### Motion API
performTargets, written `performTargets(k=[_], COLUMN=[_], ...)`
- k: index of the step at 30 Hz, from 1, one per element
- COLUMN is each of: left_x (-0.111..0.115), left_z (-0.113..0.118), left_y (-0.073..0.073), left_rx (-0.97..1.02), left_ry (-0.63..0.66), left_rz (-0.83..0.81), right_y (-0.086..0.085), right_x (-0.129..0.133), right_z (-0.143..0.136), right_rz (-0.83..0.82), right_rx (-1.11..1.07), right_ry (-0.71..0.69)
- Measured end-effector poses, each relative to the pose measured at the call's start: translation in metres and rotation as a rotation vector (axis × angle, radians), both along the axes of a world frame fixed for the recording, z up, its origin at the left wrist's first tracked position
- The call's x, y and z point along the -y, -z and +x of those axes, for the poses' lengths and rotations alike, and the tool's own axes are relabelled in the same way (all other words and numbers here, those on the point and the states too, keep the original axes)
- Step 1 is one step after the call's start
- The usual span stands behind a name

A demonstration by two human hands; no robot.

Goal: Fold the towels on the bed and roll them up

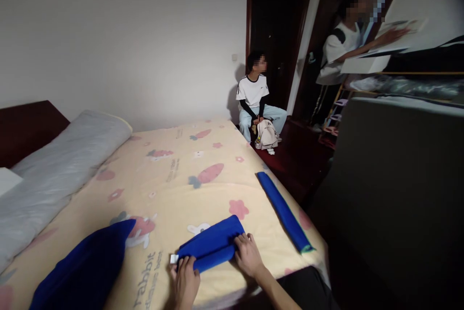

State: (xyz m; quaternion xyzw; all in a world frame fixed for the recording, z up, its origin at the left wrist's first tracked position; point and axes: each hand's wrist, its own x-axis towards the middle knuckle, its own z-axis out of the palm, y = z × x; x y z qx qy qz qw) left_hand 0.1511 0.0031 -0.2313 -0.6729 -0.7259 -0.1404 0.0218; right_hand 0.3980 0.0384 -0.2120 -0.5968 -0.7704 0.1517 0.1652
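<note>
A person's two bare hands work a folded blue cloth (212,244) at the near edge of a bed (174,174), seen from a head-worn camera. The left hand (186,283) presses flat on the cloth's near-left end, fingers together, next to a small white tag (174,258); the right hand (248,254) rests w/ fingers slightly spread on the cloth's right end, fingertips touching the blue fabric. The cloth lies on a pale yellow sheet printed w/ carrots, flowers and the word "rabbit". A 2nd blue piece, rolled long and narrow (284,211), lies near the bed's right edge, apart from the hands. A larger dark blue heap (87,266) sits at bottom left. A grey rolled quilt (54,169) runs along the bed's far-left side. In the background, a seated person (255,102) in a white tee w/ a pale backpack (266,135) by the feet sits near a dark door (277,34); another person (340,49) stands at right, arm stretched out.
</note>
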Motion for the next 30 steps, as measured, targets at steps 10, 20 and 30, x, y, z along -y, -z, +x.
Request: performTargets(k=[10,20,30], left_x=[0.006,0.007,0.006], left_z=[-0.009,0.039,-0.024], left_y=[0.015,0.038,0.048], left_rx=[0.038,0.003,-0.009], left_ry=[-0.003,0.269,0.220], left_rz=[0.035,0.271,0.240], right_y=[0.018,0.019,0.036], right_x=[0.005,0.023,-0.003], right_z=[0.007,-0.048,0.016], right_rz=[0.043,0.182,0.294], right_rx=[-0.066,-0.182,-0.043], right_ry=[-0.002,-0.182,-0.216])
